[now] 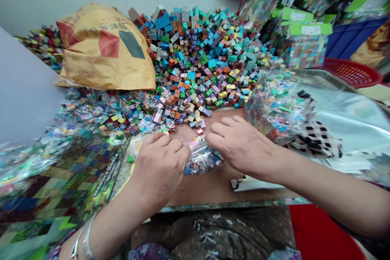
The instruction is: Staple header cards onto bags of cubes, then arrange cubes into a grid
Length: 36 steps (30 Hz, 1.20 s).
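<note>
Between my two hands is a clear plastic bag (202,156) with small colourful pieces inside, low over the brown work surface (195,193). My left hand (163,162) has its fingers curled closed at the bag's left edge. At the upper right edge of the bag, my right hand (237,142) is also closed, fingers pinched together on the plastic. The fingertips of both hands are mostly turned away from view. Just beyond them lie loose printed cubes, at the front of a large pile of colourful blocks (195,69).
A yellow paper sack (103,53) leans on the pile at the left. Printed sheets (76,170) and small plastic packets spread over the left side. To the right are a filled clear bag (274,109), a checkered cloth (317,140) and a red basket (353,71).
</note>
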### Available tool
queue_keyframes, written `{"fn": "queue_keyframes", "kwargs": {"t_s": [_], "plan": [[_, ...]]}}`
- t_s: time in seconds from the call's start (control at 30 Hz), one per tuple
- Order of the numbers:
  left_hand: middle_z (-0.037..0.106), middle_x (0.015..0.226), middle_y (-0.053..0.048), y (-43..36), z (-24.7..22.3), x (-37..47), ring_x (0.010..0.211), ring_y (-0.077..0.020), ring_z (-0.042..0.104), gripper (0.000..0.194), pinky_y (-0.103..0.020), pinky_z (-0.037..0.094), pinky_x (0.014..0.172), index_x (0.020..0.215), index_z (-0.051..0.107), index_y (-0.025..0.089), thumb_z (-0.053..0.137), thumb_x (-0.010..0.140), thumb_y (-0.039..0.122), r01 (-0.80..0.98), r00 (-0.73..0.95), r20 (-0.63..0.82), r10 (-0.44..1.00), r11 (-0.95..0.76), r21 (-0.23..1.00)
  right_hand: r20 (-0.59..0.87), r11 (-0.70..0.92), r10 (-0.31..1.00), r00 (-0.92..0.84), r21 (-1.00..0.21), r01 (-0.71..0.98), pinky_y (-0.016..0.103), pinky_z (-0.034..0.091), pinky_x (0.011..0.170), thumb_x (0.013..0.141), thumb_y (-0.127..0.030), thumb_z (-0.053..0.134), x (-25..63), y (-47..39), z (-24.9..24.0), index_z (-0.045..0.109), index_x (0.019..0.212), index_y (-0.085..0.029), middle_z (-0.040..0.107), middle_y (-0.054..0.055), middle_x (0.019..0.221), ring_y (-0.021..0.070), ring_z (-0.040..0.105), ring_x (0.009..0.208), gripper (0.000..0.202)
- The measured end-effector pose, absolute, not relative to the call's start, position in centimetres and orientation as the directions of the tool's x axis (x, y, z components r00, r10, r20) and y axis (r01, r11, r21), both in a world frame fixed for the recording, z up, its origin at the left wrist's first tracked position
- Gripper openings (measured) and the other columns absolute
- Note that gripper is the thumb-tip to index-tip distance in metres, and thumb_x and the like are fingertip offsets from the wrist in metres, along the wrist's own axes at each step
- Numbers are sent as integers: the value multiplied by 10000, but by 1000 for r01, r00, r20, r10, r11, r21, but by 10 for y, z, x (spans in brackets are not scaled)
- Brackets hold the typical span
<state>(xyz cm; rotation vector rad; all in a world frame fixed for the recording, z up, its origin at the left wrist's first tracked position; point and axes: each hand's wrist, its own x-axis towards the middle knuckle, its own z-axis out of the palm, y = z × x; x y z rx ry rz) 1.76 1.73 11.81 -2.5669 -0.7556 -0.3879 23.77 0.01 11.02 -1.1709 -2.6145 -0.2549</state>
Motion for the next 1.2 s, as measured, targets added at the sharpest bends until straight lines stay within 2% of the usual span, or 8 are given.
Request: {"fn": "queue_keyframes", "kwargs": {"t_s": [0.07, 0.13, 0.23, 0.63, 0.83, 0.9, 1.07, 1.2], "plan": [[598, 645, -10, 16, 117, 18, 660, -214, 518, 239, -364, 385, 716, 686, 584, 200, 491, 890, 118, 567, 810, 387, 440, -757, -325, 358, 662, 711, -605, -52, 748, 365, 375, 783, 993, -377, 425, 240, -1, 113, 626, 1058, -158, 633, 114, 1030, 234, 527, 913, 305], [590, 640, -12, 15, 116, 17, 663, -218, 512, 238, -366, 381, 712, 686, 587, 199, 491, 889, 119, 566, 809, 398, 432, -756, -328, 357, 696, 697, -622, -127, 707, 393, 405, 845, 931, -647, 413, 241, -2, 114, 542, 1273, -129, 615, 145, 1174, 260, 545, 1004, 634], [582, 638, -10, 13, 115, 17, 662, -217, 501, 248, -367, 380, 727, 702, 605, 198, 480, 903, 124, 571, 805, 403, 435, -753, -327, 323, 704, 688, -650, -80, 706, 386, 423, 772, 797, -795, 448, 239, 0, 107, 538, 1293, -95, 642, 140, 1065, 272, 566, 926, 862], [568, 623, -7, 13, 106, 13, 632, -215, 459, 231, -371, 355, 701, 767, 654, 183, 491, 922, 129, 573, 788, 468, 400, -753, -322, 425, 722, 637, -644, -37, 691, 351, 363, 668, 936, -560, 481, 236, 4, 87, 641, 929, -133, 601, 62, 829, 214, 504, 751, 456], [555, 624, -6, 12, 106, 12, 631, -214, 462, 252, -374, 359, 696, 740, 631, 186, 470, 929, 140, 576, 789, 461, 407, -750, -324, 320, 672, 687, -653, 62, 738, 409, 408, 860, 703, -677, 709, 222, -5, 112, 595, 1140, -114, 622, 119, 1098, 286, 547, 977, 722], [546, 617, -6, 13, 106, 13, 627, -213, 457, 260, -373, 360, 691, 720, 619, 189, 472, 927, 133, 579, 786, 465, 407, -747, -325, 301, 675, 681, -667, 94, 732, 384, 427, 808, 629, -639, 791, 214, -4, 115, 591, 1122, -95, 630, 116, 1070, 269, 559, 919, 761], [550, 616, -6, 15, 104, 14, 620, -205, 447, 245, -368, 356, 675, 723, 629, 183, 495, 922, 129, 569, 784, 494, 376, -754, -329, 274, 721, 646, -712, 86, 688, 343, 399, 683, 767, -475, 756, 211, 5, 103, 602, 914, -157, 628, 47, 898, 221, 545, 797, 382], [543, 605, -4, 14, 102, 14, 618, -207, 442, 243, -367, 346, 667, 746, 647, 181, 489, 924, 134, 578, 778, 510, 368, -737, -350, 277, 699, 680, -679, 32, 714, 352, 384, 677, 789, -455, 734, 215, 3, 99, 595, 944, -176, 626, 38, 946, 229, 545, 827, 349]]}}
